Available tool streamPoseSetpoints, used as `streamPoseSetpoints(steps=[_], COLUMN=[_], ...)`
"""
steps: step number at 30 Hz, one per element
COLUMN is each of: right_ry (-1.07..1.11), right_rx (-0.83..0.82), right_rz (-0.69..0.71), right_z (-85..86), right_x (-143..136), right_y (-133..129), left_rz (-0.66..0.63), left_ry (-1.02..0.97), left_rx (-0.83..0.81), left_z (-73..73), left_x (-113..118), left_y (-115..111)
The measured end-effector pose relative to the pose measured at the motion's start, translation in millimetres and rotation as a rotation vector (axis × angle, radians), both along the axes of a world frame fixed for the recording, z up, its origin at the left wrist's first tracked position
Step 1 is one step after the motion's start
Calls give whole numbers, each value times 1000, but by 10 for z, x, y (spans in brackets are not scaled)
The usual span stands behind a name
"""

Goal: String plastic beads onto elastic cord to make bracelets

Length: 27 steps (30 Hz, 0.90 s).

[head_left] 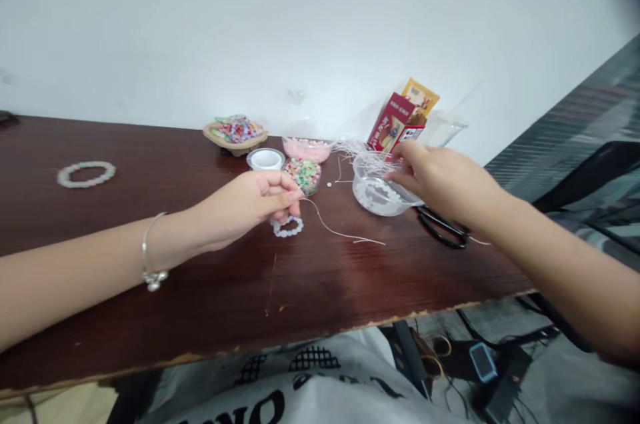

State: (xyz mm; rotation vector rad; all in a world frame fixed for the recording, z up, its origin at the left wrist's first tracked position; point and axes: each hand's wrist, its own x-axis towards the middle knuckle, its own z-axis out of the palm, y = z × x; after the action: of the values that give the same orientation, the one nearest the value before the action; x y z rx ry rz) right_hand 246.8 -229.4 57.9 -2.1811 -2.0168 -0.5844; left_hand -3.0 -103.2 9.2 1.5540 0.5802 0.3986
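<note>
My left hand (273, 197) is closed in a pinch on a thin pale beading cord (330, 229), whose loose end curves to the right above the table. Just under those fingers is a ring of whitish beads (289, 232); whether it hangs from the cord or lies on the table I cannot tell. My right hand (435, 177) is over the right rim of a clear plastic bowl (385, 207) with white beads inside. Its thumb and forefinger look apart, with nothing visible between them.
A finished-looking bead bracelet (87, 175) lies at left. Behind my left hand are a woven basket (215, 137), a white spool (265, 159), multicoloured beads (303, 174) and pink beads (307, 149). Black-handled scissors (443, 229) and a red box (393, 123) are at right.
</note>
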Motion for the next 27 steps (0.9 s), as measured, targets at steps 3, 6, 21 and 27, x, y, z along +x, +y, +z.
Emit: streamPoseSetpoints(steps=[3,6,21,27], right_ry=[308,703,94,170], right_rx=[42,-132,97,192], right_rz=[162,375,552,521], right_z=[13,-132,-65,-76], right_x=[-233,-644,-705,-692], right_y=[205,298,441,472], left_rz=[-10,43,-123,-195], left_ry=[21,-63,-70,9], left_rx=[-5,-104,-185,8], left_z=[64,82,-67,11], left_x=[-7,-7,-9,-32], left_y=[11,28,56,25])
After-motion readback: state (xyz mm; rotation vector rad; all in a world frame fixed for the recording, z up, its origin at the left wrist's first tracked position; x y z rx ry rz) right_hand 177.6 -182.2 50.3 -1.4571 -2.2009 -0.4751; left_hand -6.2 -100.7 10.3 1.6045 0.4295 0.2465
